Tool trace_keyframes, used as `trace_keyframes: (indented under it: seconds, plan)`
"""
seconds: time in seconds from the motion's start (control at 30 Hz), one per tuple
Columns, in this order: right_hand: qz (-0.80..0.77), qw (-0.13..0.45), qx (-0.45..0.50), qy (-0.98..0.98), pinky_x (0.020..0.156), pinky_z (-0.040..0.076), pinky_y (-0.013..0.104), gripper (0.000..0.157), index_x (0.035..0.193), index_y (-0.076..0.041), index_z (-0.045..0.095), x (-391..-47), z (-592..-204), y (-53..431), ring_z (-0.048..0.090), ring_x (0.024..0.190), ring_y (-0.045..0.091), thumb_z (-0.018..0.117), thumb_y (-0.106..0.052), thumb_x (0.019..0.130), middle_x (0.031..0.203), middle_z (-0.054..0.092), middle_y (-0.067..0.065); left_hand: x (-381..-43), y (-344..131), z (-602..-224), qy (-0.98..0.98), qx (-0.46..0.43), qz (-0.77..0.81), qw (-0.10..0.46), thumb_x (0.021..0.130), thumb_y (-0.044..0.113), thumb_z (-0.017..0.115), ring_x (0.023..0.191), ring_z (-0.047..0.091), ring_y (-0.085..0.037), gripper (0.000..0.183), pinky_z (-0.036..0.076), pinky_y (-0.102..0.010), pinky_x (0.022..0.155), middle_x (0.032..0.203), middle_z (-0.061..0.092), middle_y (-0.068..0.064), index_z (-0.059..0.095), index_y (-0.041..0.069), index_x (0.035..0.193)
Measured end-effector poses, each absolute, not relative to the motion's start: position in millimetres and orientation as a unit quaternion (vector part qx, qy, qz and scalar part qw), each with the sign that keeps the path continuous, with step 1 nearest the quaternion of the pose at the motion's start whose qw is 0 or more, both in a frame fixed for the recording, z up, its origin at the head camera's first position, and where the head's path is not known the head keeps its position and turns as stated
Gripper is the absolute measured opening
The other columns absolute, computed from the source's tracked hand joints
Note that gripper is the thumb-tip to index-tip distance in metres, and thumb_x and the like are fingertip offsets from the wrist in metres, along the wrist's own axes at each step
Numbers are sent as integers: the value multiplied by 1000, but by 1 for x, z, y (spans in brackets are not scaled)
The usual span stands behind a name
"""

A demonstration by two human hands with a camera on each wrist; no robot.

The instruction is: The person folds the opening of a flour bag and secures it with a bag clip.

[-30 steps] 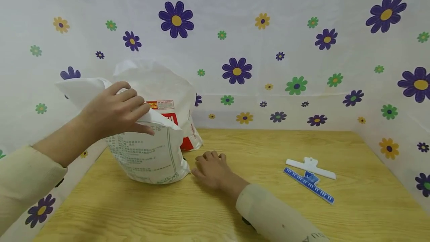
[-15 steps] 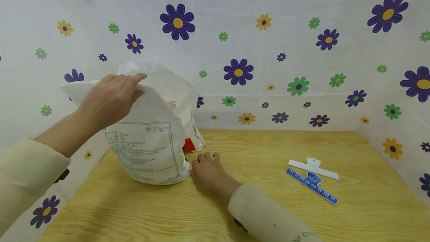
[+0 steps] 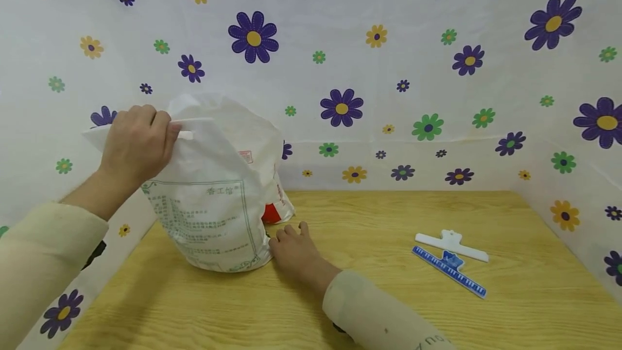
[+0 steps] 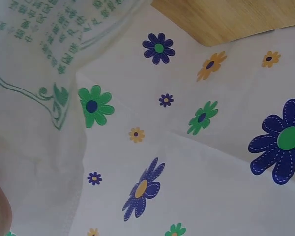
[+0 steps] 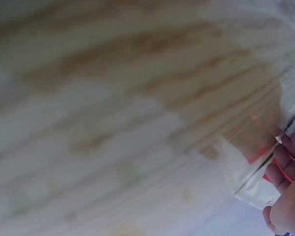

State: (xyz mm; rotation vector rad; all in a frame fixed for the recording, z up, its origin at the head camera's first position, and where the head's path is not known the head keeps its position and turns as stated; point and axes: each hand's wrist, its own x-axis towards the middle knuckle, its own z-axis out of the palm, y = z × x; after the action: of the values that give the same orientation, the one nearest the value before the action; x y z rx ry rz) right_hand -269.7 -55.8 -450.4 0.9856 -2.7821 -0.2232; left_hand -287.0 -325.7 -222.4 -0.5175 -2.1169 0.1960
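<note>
In the head view a white bag (image 3: pixel 209 199) with green print stands upright on the left of the table. My left hand (image 3: pixel 141 139) grips its folded top edge, fingers over the fold. The same bag (image 4: pixel 34 98) fills the left side of the left wrist view, with a bit of the hand at the edge. My right hand (image 3: pixel 293 253) rests low on the table, loosely bent fingers right at the bag's lower right corner. Those bent fingers also show in the right wrist view. Behind stands a second white bag (image 3: pixel 257 128) with red print, partly hidden.
On the right of the wooden table (image 3: pixel 369 296) lie two long bag clips, a white clip (image 3: pixel 452 243) and a blue clip (image 3: pixel 449 269) with a piano-key pattern. A flowered cloth (image 3: pixel 301 80) hangs behind the table and at its sides.
My left hand has shifted left along the bag's top and closed on it, and the top is now folded over straighter. My right hand has moved slightly left, up to the bag's corner.
</note>
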Motion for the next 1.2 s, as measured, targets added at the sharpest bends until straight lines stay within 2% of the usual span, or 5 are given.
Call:
trace_keyframes:
  seconds: [0.23, 0.37, 0.57, 0.83, 1.2]
  plan:
    - [-61, 88, 325, -939, 102, 35, 51, 20, 113, -29, 66, -269, -448, -56, 51, 106, 18, 50, -23, 103, 109, 60, -6, -296, -331, -229, -829, -227, 90, 504, 107, 36, 32, 62, 36, -34, 49, 29, -44, 57, 71, 36, -16, 43, -5, 82]
    - [-53, 89, 329, -939, 101, 36, 52, 22, 113, -29, 67, -270, -446, -56, 52, 106, 19, 49, -22, 103, 111, 61, -6, -297, -328, -229, -833, -216, 89, 501, 107, 44, 25, 67, 32, -35, 57, 24, -44, 62, 75, 33, -17, 40, -5, 83]
    - [-70, 96, 336, -934, 102, 35, 51, 20, 112, -29, 66, -271, -446, -54, 51, 106, 18, 49, -22, 103, 111, 60, -9, -293, -323, -228, -854, -195, 87, 475, 105, 54, 19, 76, 32, -39, 66, 25, -49, 67, 84, 34, -21, 41, -7, 91]
    - [-70, 108, 350, -928, 101, 35, 52, 20, 104, -29, 67, -269, -454, -44, 51, 101, 17, 49, -21, 103, 104, 59, -11, -289, -324, -235, -859, -188, 60, 473, 102, 61, 21, 79, 34, -41, 74, 27, -52, 71, 88, 40, -24, 48, -8, 105]
    - [-63, 105, 351, -928, 101, 34, 52, 19, 108, -28, 66, -272, -450, -23, 51, 101, 16, 48, -24, 105, 106, 60, -10, -292, -323, -233, -845, -200, 63, 491, 102, 62, 23, 76, 34, -40, 75, 26, -50, 69, 84, 38, -22, 48, -9, 105]
